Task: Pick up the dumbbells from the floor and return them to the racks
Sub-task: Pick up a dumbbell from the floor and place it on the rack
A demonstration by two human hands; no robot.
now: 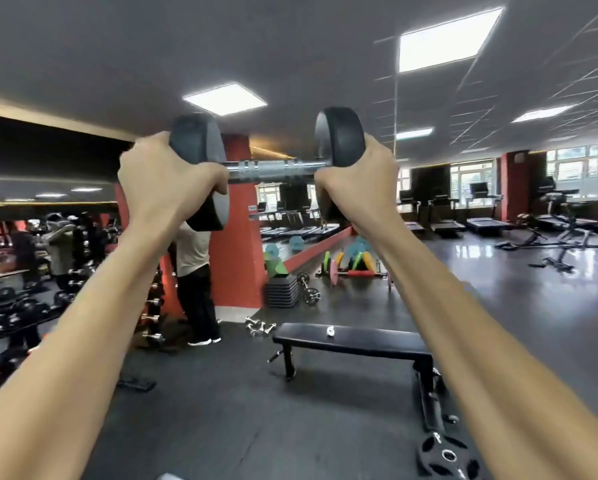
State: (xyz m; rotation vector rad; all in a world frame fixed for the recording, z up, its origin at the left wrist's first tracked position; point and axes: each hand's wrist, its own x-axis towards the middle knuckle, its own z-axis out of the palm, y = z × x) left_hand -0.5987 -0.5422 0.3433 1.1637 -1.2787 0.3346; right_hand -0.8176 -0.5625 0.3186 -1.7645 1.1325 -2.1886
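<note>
Both hands up high gripping one big dumbbell (269,167): left hand (165,178) wraps the left head, right hand (354,183) seemingly the right head, above the bench (354,341).

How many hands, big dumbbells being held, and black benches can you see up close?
Hands: 2, left hand and right hand
Dumbbell held up: 1
Black bench: 1
Total: 4

A dumbbell (271,167) spans between the left hand (165,178) and right hand (358,181). Below them stands a bench (354,341); racks (10,313) lie lower left, a plate (448,457) lower right.
</note>
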